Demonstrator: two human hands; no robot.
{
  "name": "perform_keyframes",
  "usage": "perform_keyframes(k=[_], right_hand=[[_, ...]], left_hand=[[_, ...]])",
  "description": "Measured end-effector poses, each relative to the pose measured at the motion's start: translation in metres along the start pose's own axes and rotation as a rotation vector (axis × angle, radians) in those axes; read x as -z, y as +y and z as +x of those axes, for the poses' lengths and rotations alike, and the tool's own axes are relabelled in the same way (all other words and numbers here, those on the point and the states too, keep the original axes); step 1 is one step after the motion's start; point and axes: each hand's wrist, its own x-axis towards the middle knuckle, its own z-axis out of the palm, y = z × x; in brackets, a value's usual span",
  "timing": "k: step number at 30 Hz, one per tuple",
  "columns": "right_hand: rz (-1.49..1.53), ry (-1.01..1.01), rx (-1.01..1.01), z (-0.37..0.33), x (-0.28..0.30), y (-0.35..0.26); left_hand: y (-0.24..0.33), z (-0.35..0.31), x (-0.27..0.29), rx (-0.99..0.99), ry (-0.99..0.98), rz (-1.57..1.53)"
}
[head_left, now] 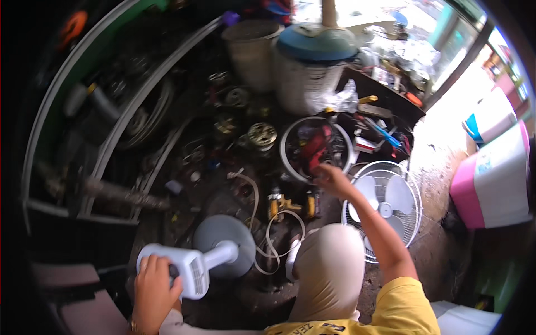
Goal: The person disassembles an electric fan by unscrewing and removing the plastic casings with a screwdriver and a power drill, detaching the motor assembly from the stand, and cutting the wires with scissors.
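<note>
My left hand (pixel 153 287) is wrapped round the white motor housing (pixel 194 273) of a stand fan at the lower left. A short white neck joins the housing to its round grey base (pixel 215 237). My right hand (pixel 332 181) reaches out to the near rim of a white-rimmed round container (pixel 286 159). Its blurred fingers are at the lower end of a red tool-like thing (pixel 317 146) in that container; whether they grip it cannot be made out. Just right of my right forearm lies a fan guard with grey blades (pixel 385 209).
A yellow-and-black cordless drill (pixel 276 205) and a battery pack (pixel 312 205) stand beside a looping white cord (pixel 255 195). Behind are a blue-lidded bucket (pixel 304 84) and a grey bucket (pixel 251 50). A metal frame (pixel 120 128) rises left; a pink-and-white box (pixel 491 178) stands right.
</note>
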Motion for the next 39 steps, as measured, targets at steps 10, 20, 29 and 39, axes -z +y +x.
perform_keyframes(k=[10,20,29,39], right_hand=[[-0.397,0.924,-0.168,-0.054,0.203,0.207],[-0.792,0.723,-0.565,0.112,0.324,0.327],[-0.672,0.624,-0.983,0.192,0.327,0.354],[-0.719,0.771,-0.607,0.171,0.356,0.368]], left_hand=[[0.03,0.058,0.014,0.09,-0.357,0.027],[-0.015,0.027,-0.064,-0.013,0.34,-0.079],[0.001,0.04,-0.081,0.296,0.46,-0.278],[-0.036,0.015,-0.08,0.119,0.339,-0.248]])
